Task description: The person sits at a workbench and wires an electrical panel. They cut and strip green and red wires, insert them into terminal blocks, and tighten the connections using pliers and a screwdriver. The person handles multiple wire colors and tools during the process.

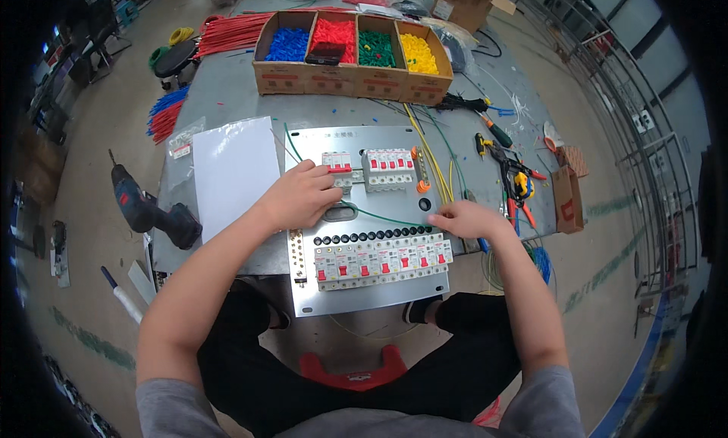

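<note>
A metal mounting panel (364, 298) lies on the grey table in front of me, with two small groups of circuit breakers (388, 169) at the top and a long row of breakers (379, 262) lower down. A green wire (379, 216) curves across the panel between my hands. My left hand (301, 195) rests on the panel beside the upper left breaker, fingers curled on the wire's left stretch. My right hand (466, 219) pinches the wire's right end near the panel's right edge, just above the breaker row.
Four cardboard boxes (353, 78) of blue, red, green and yellow pieces stand at the table's far side. A white sheet (231, 172) lies left of the panel. Pliers and screwdrivers (512, 180) lie to the right. A cordless drill (148, 210) sits on the floor at left.
</note>
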`<state>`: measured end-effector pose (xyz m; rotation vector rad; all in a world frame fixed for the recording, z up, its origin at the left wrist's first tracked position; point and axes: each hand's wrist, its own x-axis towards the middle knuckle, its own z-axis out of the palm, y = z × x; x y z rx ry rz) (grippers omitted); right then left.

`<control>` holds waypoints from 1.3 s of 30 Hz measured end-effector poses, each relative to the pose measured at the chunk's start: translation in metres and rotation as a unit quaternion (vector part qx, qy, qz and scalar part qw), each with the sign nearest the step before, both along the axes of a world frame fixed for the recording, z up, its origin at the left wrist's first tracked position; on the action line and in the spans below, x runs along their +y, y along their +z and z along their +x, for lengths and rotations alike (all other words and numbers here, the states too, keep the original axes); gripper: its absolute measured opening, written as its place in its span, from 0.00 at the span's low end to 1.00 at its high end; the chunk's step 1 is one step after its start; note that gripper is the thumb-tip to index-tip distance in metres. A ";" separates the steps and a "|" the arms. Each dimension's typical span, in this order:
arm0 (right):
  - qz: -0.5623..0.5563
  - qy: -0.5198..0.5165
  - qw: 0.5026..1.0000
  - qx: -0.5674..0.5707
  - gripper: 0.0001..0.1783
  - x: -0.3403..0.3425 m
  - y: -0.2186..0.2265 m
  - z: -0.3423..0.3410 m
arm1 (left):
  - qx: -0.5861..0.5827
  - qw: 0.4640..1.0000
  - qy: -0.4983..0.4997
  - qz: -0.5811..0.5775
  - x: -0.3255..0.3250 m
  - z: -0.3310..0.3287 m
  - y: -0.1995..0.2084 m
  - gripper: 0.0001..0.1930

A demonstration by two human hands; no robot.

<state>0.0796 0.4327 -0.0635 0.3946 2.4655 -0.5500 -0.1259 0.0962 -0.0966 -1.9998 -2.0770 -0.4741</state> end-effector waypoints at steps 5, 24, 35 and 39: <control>-0.023 0.014 1.000 0.002 0.29 -0.033 0.009 -0.026 | -0.036 0.999 -0.011 0.008 0.007 0.008 -0.014 0.06; -0.108 0.004 0.993 0.041 0.16 -0.116 -0.021 -0.058 | -0.037 0.998 0.016 -0.058 0.001 0.011 -0.021 0.06; -0.135 -0.007 0.991 -0.008 0.16 -0.106 -0.020 -0.058 | -0.055 0.997 0.013 -0.058 0.001 0.010 -0.022 0.06; -0.145 0.004 0.989 -0.015 0.16 -0.093 -0.014 -0.059 | -0.057 0.997 0.016 -0.057 0.000 0.010 -0.024 0.06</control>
